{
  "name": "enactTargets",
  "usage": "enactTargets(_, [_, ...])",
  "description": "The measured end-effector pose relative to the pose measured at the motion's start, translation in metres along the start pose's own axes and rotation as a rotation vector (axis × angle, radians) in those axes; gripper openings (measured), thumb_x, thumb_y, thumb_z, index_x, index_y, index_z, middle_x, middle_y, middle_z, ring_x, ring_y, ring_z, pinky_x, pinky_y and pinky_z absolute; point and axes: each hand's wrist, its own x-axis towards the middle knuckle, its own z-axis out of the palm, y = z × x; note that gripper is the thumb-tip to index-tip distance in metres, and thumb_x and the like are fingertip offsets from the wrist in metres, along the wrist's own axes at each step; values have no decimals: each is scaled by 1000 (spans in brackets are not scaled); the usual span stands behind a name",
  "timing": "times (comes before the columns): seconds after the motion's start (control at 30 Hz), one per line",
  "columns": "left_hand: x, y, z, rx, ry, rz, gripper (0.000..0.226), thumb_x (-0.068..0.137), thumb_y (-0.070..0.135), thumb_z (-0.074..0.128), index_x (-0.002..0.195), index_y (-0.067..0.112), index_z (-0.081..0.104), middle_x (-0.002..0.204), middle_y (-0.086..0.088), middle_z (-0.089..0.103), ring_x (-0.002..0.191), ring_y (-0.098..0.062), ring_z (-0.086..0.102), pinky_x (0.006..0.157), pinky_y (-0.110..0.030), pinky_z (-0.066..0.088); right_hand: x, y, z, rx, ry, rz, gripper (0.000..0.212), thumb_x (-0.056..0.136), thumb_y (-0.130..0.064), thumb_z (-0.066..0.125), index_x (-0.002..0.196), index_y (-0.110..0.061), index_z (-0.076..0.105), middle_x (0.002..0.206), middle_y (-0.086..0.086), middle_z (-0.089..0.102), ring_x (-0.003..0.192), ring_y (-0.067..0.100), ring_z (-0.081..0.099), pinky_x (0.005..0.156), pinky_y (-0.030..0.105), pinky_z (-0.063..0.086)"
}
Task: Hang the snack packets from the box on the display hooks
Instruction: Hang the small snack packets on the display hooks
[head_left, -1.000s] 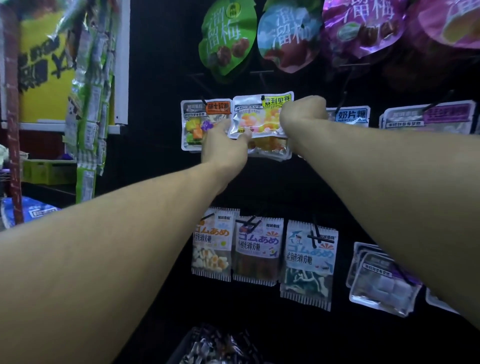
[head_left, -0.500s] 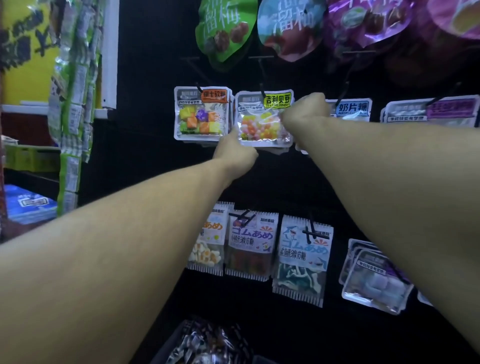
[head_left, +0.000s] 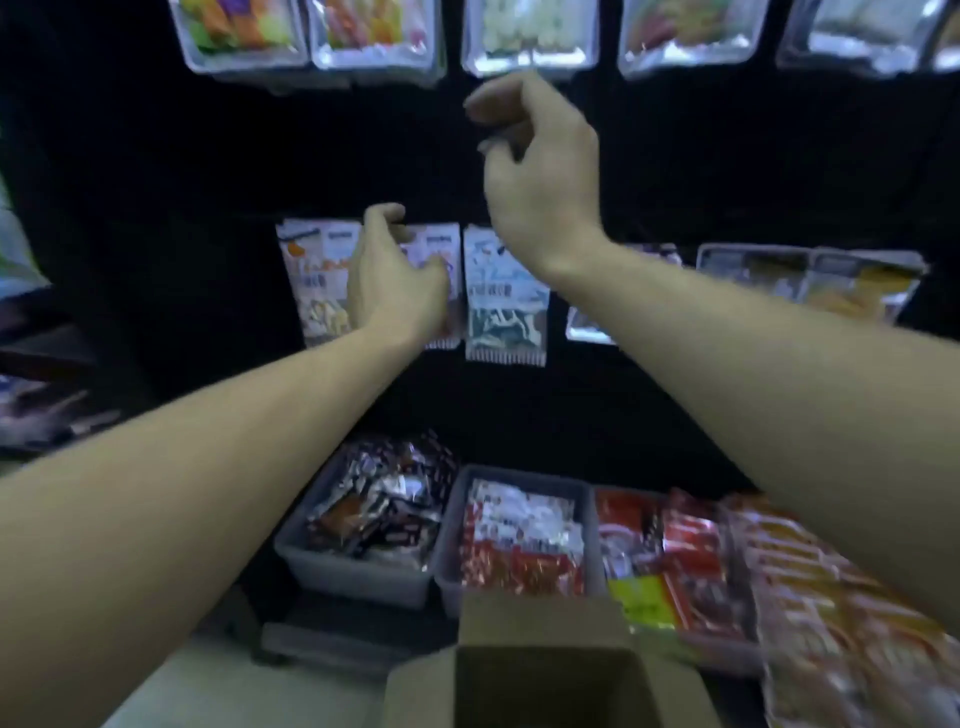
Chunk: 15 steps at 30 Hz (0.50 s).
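An open cardboard box (head_left: 540, 623) stands at the bottom centre; its inside looks dark and I cannot tell what it holds. A row of clear snack packets (head_left: 374, 36) hangs on hooks along the top of the black display wall. My right hand (head_left: 540, 171) hovers below that row with curled fingers, holding nothing. My left hand (head_left: 395, 280) is lower, in front of a second row of hanging gummy packets (head_left: 506, 296), fingers apart and empty. The picture is blurred by motion.
Grey bins of dark foil packets (head_left: 379, 514) and red-and-white packets (head_left: 519, 540) stand below the wall. Red and orange snack bags (head_left: 779, 577) are stacked to the right. More clear trays (head_left: 810, 280) hang at mid right. Dim shelves lie at far left.
Both hands have let go of the clear packet, which now hangs in the top row. The hands have dropped lower and my view has tilted down, bringing the bins and the box into sight.
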Motion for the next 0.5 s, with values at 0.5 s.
enactTargets(0.5, [-325,-182,51,665,-1580,-111,80,85,61,79,151,22,55,150,-5,60,136,-27,56,112,-36,45,-457,146,-126,-478,-1246,999,33,89,-16,70,121,-25,73,125,2,74,117,24,69,98,31,54])
